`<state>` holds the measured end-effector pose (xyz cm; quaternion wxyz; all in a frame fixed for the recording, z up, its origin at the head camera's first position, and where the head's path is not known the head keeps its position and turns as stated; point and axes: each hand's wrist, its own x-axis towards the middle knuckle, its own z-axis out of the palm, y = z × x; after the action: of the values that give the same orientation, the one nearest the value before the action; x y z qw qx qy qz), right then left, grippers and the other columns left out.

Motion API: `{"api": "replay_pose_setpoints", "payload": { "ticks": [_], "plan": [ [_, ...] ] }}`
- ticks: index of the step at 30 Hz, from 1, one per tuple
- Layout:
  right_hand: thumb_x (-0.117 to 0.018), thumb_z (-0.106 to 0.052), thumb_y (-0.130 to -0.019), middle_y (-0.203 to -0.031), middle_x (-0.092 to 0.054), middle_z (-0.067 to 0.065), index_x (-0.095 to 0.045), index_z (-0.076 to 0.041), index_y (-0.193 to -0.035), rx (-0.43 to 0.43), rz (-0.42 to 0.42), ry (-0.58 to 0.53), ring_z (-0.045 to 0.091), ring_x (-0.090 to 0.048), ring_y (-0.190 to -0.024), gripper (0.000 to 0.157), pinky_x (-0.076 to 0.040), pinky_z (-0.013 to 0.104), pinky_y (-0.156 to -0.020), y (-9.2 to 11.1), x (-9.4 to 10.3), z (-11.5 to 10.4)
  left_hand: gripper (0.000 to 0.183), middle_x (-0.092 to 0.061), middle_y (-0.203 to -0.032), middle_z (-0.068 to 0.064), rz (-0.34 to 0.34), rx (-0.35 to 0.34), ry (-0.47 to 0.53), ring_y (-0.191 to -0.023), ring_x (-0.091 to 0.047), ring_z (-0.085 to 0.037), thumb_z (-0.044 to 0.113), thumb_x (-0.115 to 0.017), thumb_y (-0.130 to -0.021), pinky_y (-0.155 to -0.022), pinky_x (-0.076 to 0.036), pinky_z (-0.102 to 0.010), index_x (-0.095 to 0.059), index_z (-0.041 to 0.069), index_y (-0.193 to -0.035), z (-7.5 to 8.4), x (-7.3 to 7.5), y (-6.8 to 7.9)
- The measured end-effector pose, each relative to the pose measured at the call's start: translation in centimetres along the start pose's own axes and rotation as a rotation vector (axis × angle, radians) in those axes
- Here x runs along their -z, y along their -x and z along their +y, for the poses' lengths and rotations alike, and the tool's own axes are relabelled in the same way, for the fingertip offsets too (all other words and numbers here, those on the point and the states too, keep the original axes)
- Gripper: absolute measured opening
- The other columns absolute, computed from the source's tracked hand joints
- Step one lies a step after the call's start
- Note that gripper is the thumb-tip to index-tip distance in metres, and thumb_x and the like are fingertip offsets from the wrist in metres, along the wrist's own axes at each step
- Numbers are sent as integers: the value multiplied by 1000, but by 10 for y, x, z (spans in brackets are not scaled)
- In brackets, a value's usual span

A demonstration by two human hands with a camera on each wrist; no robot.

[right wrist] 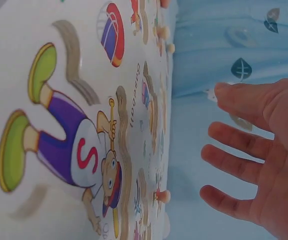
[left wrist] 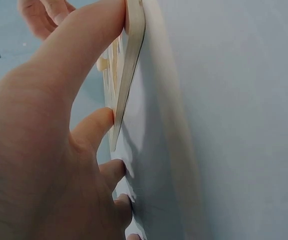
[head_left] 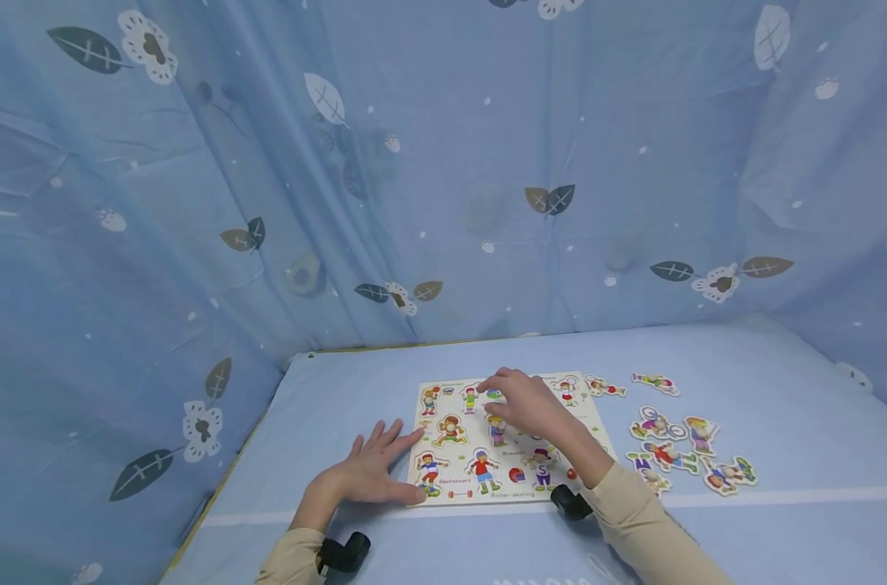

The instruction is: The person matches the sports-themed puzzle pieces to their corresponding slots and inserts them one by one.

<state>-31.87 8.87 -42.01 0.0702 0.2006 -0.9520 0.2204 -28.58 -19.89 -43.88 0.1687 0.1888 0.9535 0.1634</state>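
A white wooden peg puzzle board (head_left: pixel 461 478) printed with cartoon sports figures lies on the blue cloth. At its left edge is my left hand (head_left: pixel 370 470), fingers spread, with the thumb on the front left corner; the left wrist view shows the thumb and index finger touching the board edge (left wrist: pixel 129 70). My right hand (head_left: pixel 527 402) hovers above the board's middle, its fingers apart and slightly bent around no object. Below it, the right wrist view has a baseball figure (right wrist: pixel 76 135) and small wooden knobs (right wrist: pixel 164 196) standing up from the board. Part of the board is hidden by the right arm.
Right of the board lie several loose figure pieces, among them a green and pink one (head_left: pixel 656 383), a cyclist (head_left: pixel 658 424) and a red-shirted one (head_left: pixel 668 457). One piece (head_left: pixel 606 387) lies by the board's far right corner. A patterned blue curtain (head_left: pixel 443 162) hangs behind.
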Motion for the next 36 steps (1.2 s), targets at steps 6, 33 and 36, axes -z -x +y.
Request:
{"api": "replay_pose_setpoints", "payload": {
  "ticks": [6,33,36],
  "plan": [
    [-69,-22,-94,-124,-63,6,-69,-15,-123,22,4,-15,31,-59,-118,30,-46,59,-94,4,16,5,98,-15,-165,-13,4,-10,0,-152,-2,-40,66,-72,-75,-118,-5,-64,-31,30,-156,1,1,1],
    [-60,-12,-98,-124,-62,23,-64,1,-125,-199,135,-168,42,-56,-117,30,-48,57,-94,31,81,104,98,-17,-164,-15,19,-20,10,-151,-4,-43,64,-73,-76,-116,-5,-67,-32,28,-156,0,0,1],
    [-60,-12,-98,-120,-64,23,-64,2,-125,-241,113,-166,40,-59,-112,30,-51,53,-90,33,78,114,97,-17,-164,-15,19,-21,7,-151,-4,-43,64,-73,-76,-116,-5,-68,-32,27,-156,1,0,1]
  ]
}}
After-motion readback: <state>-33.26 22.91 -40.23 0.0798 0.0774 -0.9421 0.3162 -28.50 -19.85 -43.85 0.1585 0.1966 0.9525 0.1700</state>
